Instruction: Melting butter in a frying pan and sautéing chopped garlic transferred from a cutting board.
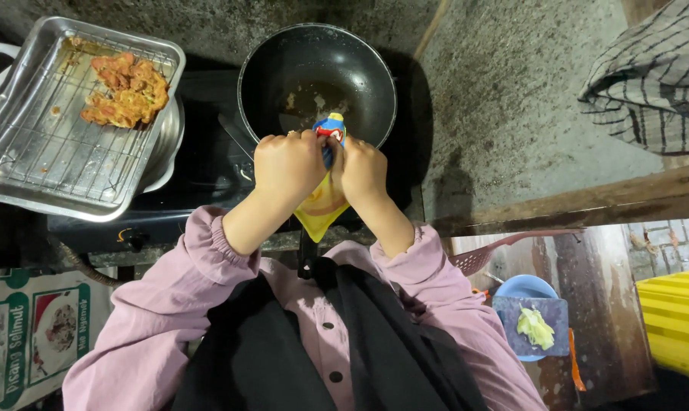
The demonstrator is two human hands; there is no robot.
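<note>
Both hands are bunched together over the near rim of the round black non-stick wok [314, 72], which sits on a dark stove [200, 164]. The left hand [287, 164] and the right hand [362, 171] each have their fingers clenched on the top of a soft yellow plastic pouch with a blue and red printed neck [323, 199]. The pouch hangs between the two wrists, its lower corner pointing down toward the person's chest, its neck just above the wok's edge. The grip looks like one for tearing or twisting the neck open, though the opening itself is hidden by the knuckles.

To do this well, I judge the hands should keep the neck over the wok, pinch close to either side of the tear line, and pull apart gently so the contents do not spurt.

The wok holds only a thin film of oil and a few crumbs. To the left, a rectangular steel tray with a wire rack [36, 171] carries orange-brown fried fritters [125, 90]. A striped cloth [653, 76] lies on the grey concrete surface [512, 99] at right.
</note>
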